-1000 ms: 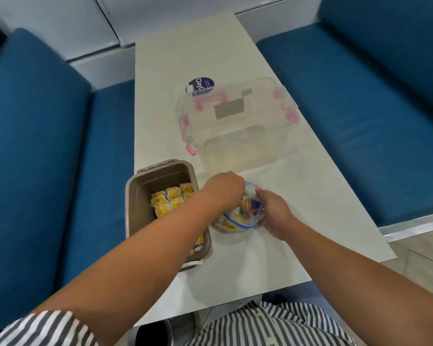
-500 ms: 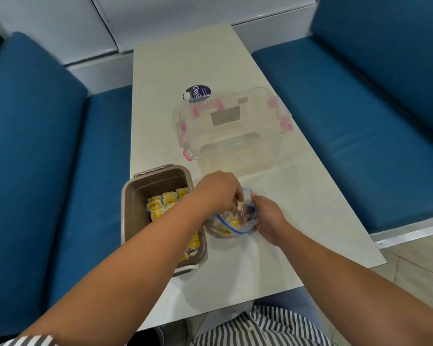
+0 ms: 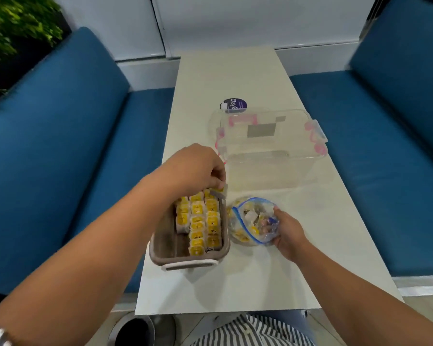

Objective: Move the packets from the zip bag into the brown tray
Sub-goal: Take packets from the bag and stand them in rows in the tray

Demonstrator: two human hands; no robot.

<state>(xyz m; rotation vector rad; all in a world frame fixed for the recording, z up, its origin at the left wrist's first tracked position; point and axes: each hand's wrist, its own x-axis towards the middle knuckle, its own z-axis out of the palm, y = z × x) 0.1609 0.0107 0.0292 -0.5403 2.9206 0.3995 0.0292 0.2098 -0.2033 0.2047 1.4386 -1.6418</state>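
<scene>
Head view, single frame. Left forearm reaches forward over the brown tray (image 3: 158, 248), wrist bent down, back of the left hand (image 3: 198, 168) facing the camera. Its fingers are curled and the tips pinch one yellow-and-white packet (image 3: 219, 190) at the tray's far right corner. Whether the packet touches those below it cannot be told.

Right forearm comes in from the near right corner of the table (image 3: 235, 76). The right hand (image 3: 289, 236) lies low on the tabletop, its fingers wrapped round the right side of the zip bag (image 3: 250, 222) and gripping the plastic.

Tray: sits at the left edge of the table, in the near half. Long axis runs near to far, parallel to the table's long edges. A white handle (image 3: 189, 263) marks its near end. The packets in the tray (image 3: 198, 221) stand in three rows along that axis. The left row is the shortest, and bare floor shows in the near left part.

Zip bag: rests on the table just beside the tray's right wall, between the tray and the right hand. It is crumpled into a rounded shape, so no clear long axis. A blue zip line curves across its left and near sides. Yellow packets show through the plastic.

Beyond both, a clear lidded box (image 3: 273, 151) with pink clasps stands mid-table, long side across the table. A round purple label (image 3: 234, 105) lies just past it.
</scene>
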